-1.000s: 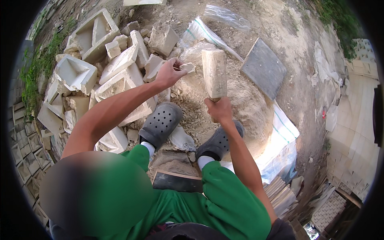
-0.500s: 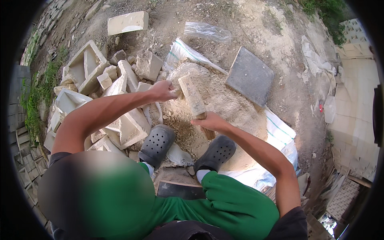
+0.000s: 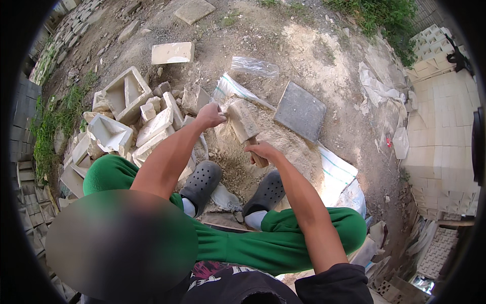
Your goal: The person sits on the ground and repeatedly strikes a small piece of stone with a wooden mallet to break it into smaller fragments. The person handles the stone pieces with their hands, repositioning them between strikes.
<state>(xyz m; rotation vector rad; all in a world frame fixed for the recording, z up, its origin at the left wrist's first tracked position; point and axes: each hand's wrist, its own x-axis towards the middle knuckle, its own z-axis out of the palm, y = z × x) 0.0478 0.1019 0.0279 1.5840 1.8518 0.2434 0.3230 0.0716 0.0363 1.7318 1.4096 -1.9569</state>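
I sit with my green trousers (image 3: 238,248) spread wide at the knees, my grey clogs (image 3: 201,185) apart on the ground. Just beyond them, my right hand (image 3: 261,148) is wrapped around the handle of a dusty, pale mallet (image 3: 242,119). Its blocky head slants up and to the left, above a mound of pale crumbs (image 3: 293,152); I cannot tell whether it touches them. My left hand (image 3: 210,116) is just left of that head, fingers pinched on a small pale lump (image 3: 223,115), mostly hidden.

The mound lies on a white sack (image 3: 338,175) with green stripes, its edges showing on the right and at the far end. To my left is a heap of broken pale blocks (image 3: 154,125), some hollow like boxes. A square grey slab (image 3: 300,111) lies beyond the mound on the right. Farther off are a crumpled clear plastic sheet (image 3: 254,66), then a whole pale block (image 3: 172,52) on the dirt.
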